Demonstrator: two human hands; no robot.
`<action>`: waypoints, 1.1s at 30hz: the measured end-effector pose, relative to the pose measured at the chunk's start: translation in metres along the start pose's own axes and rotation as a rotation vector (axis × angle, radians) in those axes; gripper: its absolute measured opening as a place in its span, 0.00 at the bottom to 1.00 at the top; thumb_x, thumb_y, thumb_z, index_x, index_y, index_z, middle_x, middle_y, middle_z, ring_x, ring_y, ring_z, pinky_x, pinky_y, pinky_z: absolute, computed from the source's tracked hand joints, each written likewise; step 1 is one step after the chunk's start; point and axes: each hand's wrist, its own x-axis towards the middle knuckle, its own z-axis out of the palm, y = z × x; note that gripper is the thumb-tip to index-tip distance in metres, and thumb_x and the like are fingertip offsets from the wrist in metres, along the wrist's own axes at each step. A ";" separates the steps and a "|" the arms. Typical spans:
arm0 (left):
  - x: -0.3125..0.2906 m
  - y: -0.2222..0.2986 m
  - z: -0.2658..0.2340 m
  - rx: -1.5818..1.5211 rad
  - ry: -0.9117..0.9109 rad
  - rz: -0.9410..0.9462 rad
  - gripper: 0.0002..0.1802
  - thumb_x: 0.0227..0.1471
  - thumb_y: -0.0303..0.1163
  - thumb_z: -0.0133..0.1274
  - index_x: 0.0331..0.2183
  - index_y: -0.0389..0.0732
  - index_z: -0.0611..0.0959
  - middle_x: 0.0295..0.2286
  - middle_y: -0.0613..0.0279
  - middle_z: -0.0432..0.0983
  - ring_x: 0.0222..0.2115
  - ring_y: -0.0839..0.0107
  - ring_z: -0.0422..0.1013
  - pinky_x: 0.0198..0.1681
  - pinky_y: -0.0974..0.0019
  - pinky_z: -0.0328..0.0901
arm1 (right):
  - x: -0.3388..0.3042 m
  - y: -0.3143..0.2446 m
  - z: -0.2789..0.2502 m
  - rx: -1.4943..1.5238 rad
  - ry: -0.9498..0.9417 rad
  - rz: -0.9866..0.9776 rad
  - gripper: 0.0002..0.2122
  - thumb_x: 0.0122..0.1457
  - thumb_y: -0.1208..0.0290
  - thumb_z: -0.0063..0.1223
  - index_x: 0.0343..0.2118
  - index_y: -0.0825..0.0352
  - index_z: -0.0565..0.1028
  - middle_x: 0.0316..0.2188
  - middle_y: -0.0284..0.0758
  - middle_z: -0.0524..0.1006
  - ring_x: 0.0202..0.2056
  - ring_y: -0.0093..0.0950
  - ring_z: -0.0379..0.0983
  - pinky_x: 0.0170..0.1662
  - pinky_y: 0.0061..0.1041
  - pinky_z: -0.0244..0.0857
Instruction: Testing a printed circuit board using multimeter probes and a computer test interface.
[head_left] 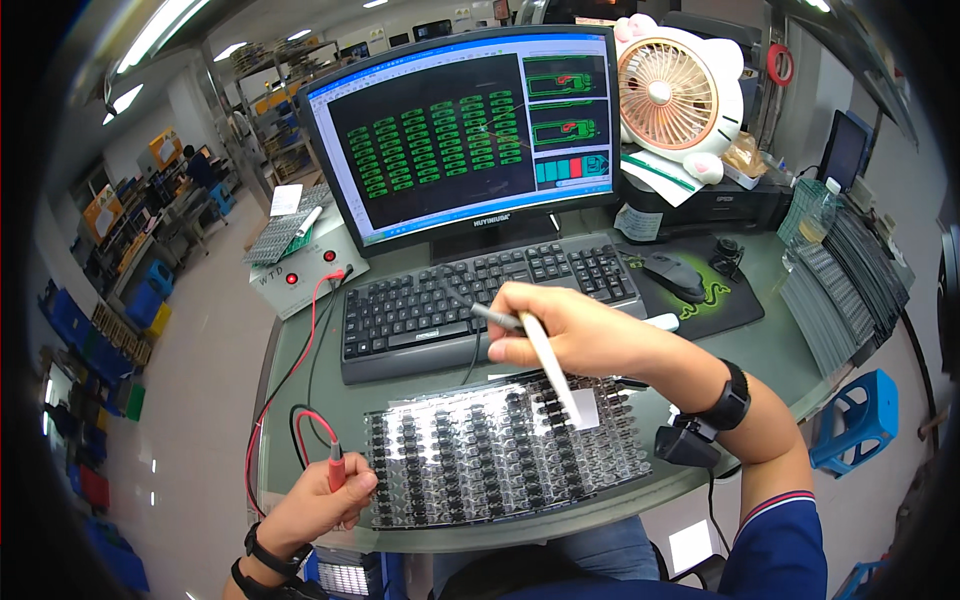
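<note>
My left hand (330, 495) is closed around a red test probe (336, 468), held upright at the left edge of a panel of small circuit boards (470, 450). Over the far part of that panel, my right hand (560, 325) is raised. Its fingers pinch a dark grey probe (492, 318), which points left over the keyboard (430, 315). The same hand also has a slim whitish stick (548, 362), blurred by motion and slanting down toward the boards. A white rectangle, perhaps a label or glare, shows near its lower end.
A white tester box (308, 268) with red terminals feeds red and black wires down the left side. Behind the keyboard stands a monitor (440, 130). A mouse (672, 277), a fan (670, 95), a bottle (818, 215) and stacked dark panels (830, 290) stand to the right.
</note>
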 end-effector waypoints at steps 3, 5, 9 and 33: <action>0.003 0.001 0.001 -0.069 0.037 0.102 0.10 0.63 0.34 0.48 0.31 0.40 0.70 0.19 0.72 0.61 0.16 0.82 0.57 0.20 0.75 0.59 | -0.002 -0.010 0.000 -0.108 -0.089 0.016 0.18 0.56 0.58 0.62 0.36 0.69 0.72 0.29 0.35 0.76 0.32 0.26 0.74 0.35 0.26 0.66; 0.002 0.005 0.001 -0.100 0.097 0.195 0.09 0.63 0.34 0.48 0.32 0.40 0.70 0.20 0.72 0.61 0.15 0.83 0.57 0.19 0.74 0.58 | -0.002 -0.010 -0.003 -0.171 -0.129 -0.002 0.18 0.55 0.57 0.63 0.35 0.69 0.73 0.28 0.35 0.77 0.31 0.27 0.75 0.34 0.27 0.66; 0.002 0.011 -0.003 0.024 0.150 0.273 0.13 0.65 0.40 0.45 0.33 0.40 0.69 0.20 0.70 0.64 0.17 0.82 0.62 0.20 0.75 0.61 | 0.001 -0.018 -0.009 -0.256 -0.253 0.063 0.17 0.54 0.58 0.65 0.33 0.69 0.75 0.24 0.31 0.75 0.28 0.23 0.72 0.32 0.24 0.64; 0.020 0.087 0.063 0.929 0.311 1.336 0.34 0.25 0.55 0.74 0.34 0.48 0.78 0.39 0.60 0.71 0.38 0.64 0.69 0.40 0.61 0.64 | -0.013 -0.001 -0.020 0.475 0.071 0.084 0.10 0.59 0.66 0.60 0.30 0.68 0.74 0.24 0.26 0.74 0.25 0.13 0.69 0.30 0.17 0.68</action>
